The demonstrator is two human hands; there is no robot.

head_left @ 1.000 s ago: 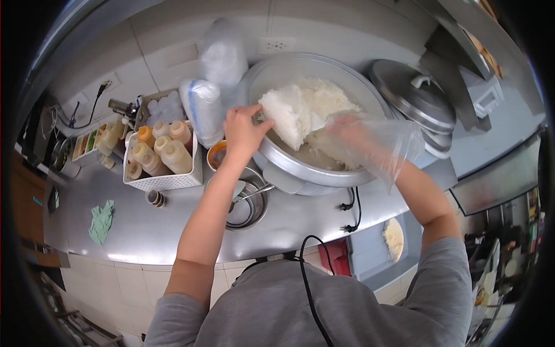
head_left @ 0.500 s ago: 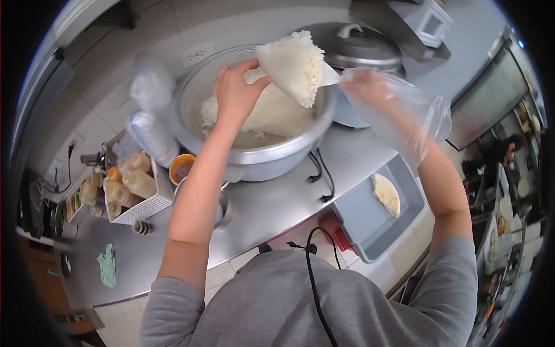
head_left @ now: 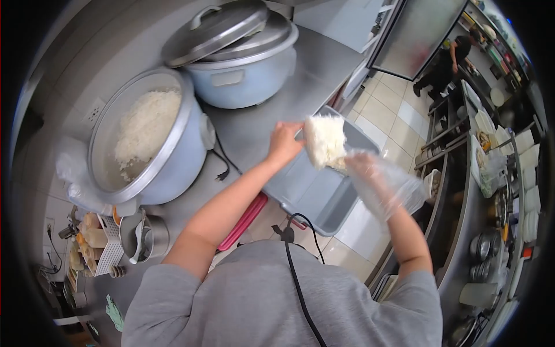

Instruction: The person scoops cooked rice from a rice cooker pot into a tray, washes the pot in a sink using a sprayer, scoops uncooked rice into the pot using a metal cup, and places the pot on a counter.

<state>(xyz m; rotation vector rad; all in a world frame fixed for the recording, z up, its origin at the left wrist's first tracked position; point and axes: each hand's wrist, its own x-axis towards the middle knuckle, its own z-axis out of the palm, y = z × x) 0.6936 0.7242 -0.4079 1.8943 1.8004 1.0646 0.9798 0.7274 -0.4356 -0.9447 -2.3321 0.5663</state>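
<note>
A thick white mass of rice (head_left: 325, 139) is raised over the grey plastic tub (head_left: 300, 202). My left hand (head_left: 286, 141) is closed at its left edge; any dish or scoop beneath it is hard to make out. My right hand (head_left: 367, 170), inside a loose clear plastic bag (head_left: 399, 191), is at the lower right of the mass. Motion smears its fingers, so its grip is unclear. Part of the tub's inside is hidden behind the rice. To the left, more rice (head_left: 147, 127) lies in the uncovered large pot (head_left: 191, 156).
A second large pot (head_left: 245, 81) carries a tilted metal lid (head_left: 222, 29). A black cord (head_left: 225, 162) trails over the steel counter (head_left: 318, 58). Sauce bottles (head_left: 92, 231) stand at lower left beside a metal container (head_left: 153, 237). A person (head_left: 451, 63) is by shelves at upper right.
Both hands and the rice have moved from over the uncovered pot to above the grey tub. The view has turned right. The half-round rice piece seen in the tub is now largely hidden.
</note>
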